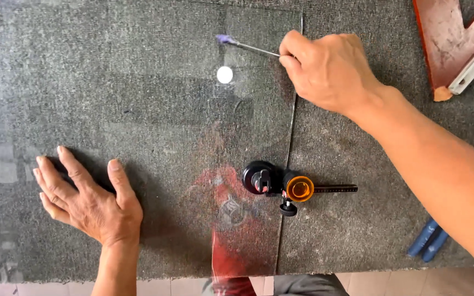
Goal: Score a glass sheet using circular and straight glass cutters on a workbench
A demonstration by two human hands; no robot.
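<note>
L hand (91, 200) flat on glass (138, 120), fingers spread, grasping nothing. R hand (327, 68) fingers pinch brush (248, 46) over glass. Cutter (281, 187) at glass edge, on tabletop (346, 230).

Grey carpeted bench (357, 241) carries glass sheet (154, 109), red square (451, 38), blue pliers (428, 239)

On the glass sheet (138, 109), a compass cutter (281, 187) lies at its right edge, a brush (245, 46) behind it.

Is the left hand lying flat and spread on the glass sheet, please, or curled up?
Flat and spread: the left hand rests palm down on the glass sheet, fingers fanned apart, holding nothing.
</note>
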